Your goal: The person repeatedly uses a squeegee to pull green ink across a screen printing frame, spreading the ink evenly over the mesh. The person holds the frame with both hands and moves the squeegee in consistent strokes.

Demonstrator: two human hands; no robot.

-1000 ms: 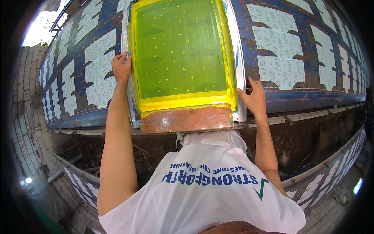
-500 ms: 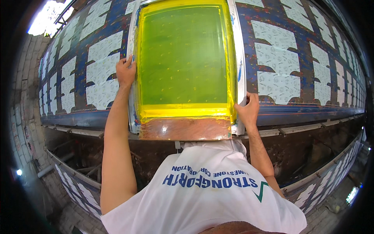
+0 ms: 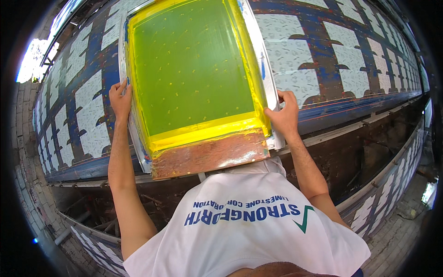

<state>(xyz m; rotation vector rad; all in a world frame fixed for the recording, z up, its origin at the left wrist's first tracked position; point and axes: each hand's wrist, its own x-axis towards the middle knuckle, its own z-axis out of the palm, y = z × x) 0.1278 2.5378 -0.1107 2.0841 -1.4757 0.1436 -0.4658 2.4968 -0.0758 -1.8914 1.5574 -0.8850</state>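
Observation:
Between my hands is a screen printing frame (image 3: 194,69), with green mesh, yellow taped borders and pale metal side rails. A reddish-brown wooden board (image 3: 210,154) runs along its near end. My left hand (image 3: 121,99) grips the left rail, fingers closed at its outer edge. My right hand (image 3: 284,113) is closed on the right rail near its lower corner, thumb on the inner side. The frame is over a long printing table (image 3: 318,113); whether it touches the surface I cannot tell.
Rows of white printed fabric pieces (image 3: 293,67) with small line drawings lie on the dark blue, paint-stained table. Another table (image 3: 376,201) with similar pieces stands behind me, across a dark gap. A brick wall (image 3: 23,111) rises on the left.
The frame and both hands now appear farther left and tilted in view, while the whole scene has turned as my head moved. My grip on both rails stays the same.

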